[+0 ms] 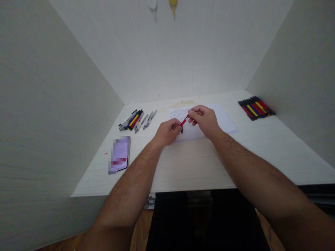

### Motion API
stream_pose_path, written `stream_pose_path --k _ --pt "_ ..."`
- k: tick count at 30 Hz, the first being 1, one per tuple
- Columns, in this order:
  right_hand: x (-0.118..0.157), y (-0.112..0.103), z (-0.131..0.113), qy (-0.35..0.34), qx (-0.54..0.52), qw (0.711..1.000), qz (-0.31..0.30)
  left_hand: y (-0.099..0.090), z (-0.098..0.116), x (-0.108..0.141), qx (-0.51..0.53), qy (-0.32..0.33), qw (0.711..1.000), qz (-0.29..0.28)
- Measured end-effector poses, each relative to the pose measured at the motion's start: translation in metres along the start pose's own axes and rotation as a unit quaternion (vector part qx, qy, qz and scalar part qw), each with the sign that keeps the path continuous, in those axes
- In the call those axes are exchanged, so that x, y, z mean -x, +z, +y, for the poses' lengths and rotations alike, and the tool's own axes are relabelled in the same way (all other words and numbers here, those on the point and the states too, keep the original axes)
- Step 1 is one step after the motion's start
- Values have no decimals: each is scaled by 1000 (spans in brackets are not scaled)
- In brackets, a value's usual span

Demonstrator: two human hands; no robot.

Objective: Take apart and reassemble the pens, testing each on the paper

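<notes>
Presumably for control at both ends, my left hand [166, 132] pinches the red pen barrel [183, 122] while my right hand [205, 121], fingertips nearly closed, holds its thin dark end [186, 116] above white paper [224, 120].

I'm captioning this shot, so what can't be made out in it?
All in the head view:
Phone screen: masked by pixelation.
Writing on the paper: too small and blurred.
Far end of the thin dark piece at the red barrel: hidden by the right hand.
Exact count in the left pen pile: overlapping pens.
Yellow wall item: cut off by the top edge.
</notes>
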State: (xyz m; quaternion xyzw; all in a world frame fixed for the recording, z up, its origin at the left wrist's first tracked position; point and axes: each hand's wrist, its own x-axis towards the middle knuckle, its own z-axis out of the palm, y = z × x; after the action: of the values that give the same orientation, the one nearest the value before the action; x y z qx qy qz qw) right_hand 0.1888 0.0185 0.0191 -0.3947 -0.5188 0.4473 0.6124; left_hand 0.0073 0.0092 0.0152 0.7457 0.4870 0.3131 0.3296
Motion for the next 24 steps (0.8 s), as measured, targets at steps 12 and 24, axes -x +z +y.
stream_pose_path --k 12,24 --pt "0 0 -1 4 17 1000 -1 -2 5 1 -3 35 999 1" --pt "1 1 -3 -1 17 1000 -5 -1 9 5 25 27 999 -11"
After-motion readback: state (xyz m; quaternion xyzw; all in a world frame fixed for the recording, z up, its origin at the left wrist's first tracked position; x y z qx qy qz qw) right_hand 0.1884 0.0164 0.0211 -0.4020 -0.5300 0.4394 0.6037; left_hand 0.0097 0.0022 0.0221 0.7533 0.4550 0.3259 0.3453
